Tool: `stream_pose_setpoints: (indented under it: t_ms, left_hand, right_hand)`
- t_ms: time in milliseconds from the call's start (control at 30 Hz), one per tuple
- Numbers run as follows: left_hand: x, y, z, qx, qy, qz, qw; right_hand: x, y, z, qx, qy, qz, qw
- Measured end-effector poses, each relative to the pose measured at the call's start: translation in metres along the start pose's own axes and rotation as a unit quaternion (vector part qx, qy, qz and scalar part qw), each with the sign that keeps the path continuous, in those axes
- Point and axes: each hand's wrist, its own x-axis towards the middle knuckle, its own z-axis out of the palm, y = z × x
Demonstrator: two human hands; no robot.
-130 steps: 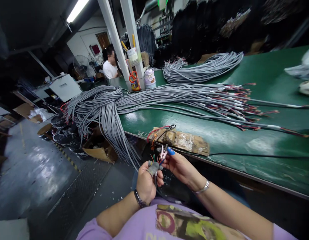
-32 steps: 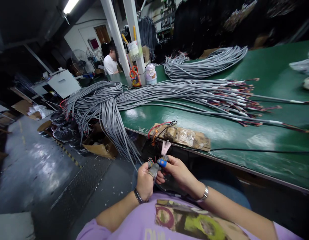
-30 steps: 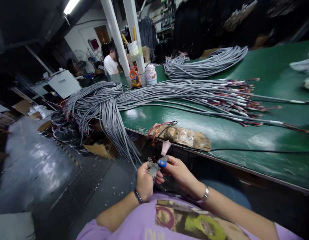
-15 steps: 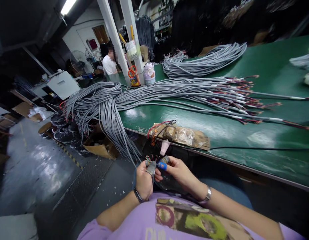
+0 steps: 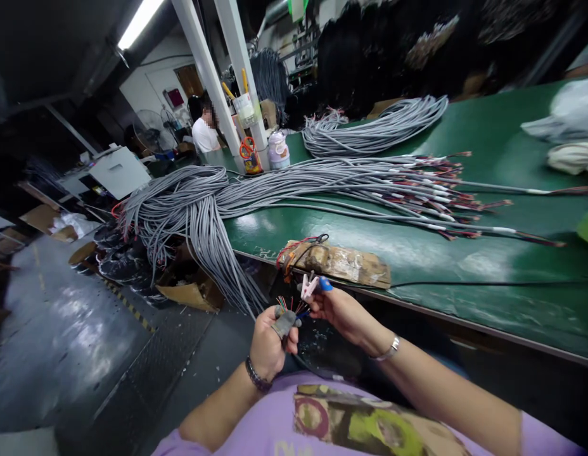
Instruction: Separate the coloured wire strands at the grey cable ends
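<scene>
Observed from left: grey cables (image 5: 211, 218) draped over the edge of the green tabletop (image 5: 488, 259), then a bright packet (image 5: 253, 164) with print too small to read. Found before the near edge: left hand (image 5: 268, 342) pinching fanned coloured wires (image 5: 282, 306), purple shirt (image 5: 246, 418) with lettering cut off, pale pink clip (image 5: 308, 289) pinched in right hand (image 5: 344, 313) just beside those wires. Noted farther right: white sleeves (image 5: 504, 230), too small to check for print.

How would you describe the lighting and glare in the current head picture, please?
In the head view, the tube light looks overexposed to white while the background behind the green table sinks into near-black; in the same view, pale glare blotches that table and the floor, and the wires at the left hand are too fine to separate cleanly.
</scene>
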Motion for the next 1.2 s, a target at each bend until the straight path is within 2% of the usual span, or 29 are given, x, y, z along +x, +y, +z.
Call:
stream_pose_setpoints:
  t_ms: [133, 267, 533, 833, 1000, 1200]
  left_hand:
    - [0.008, 0.005, 0.004, 0.007, -0.047, -0.026, 0.999]
    - [0.014, 0.006, 0.007, 0.007, -0.060, -0.037, 0.998]
    - [0.018, -0.002, 0.008, 0.028, -0.049, -0.056, 0.997]
    - [0.001, -0.003, 0.010, 0.018, -0.019, -0.017, 1.000]
    - [0.000, -0.004, 0.012, -0.025, 0.014, 0.008, 1.000]
    - [0.005, -0.004, 0.014, -0.051, 0.011, -0.004, 0.999]
  right_hand:
    - [0.006, -0.006, 0.007, -0.007, -0.038, -0.032, 0.999]
    - [0.007, -0.004, 0.010, 0.042, -0.047, -0.035, 0.997]
    - [0.011, 0.000, 0.012, 0.094, 0.009, -0.029, 0.995]
    - [0.004, -0.002, 0.009, 0.122, -0.063, 0.015, 0.990]
    - [0.002, -0.005, 0.011, 0.086, -0.035, -0.008, 0.996]
    - [0.005, -0.003, 0.008, 0.118, -0.012, 0.016, 0.993]
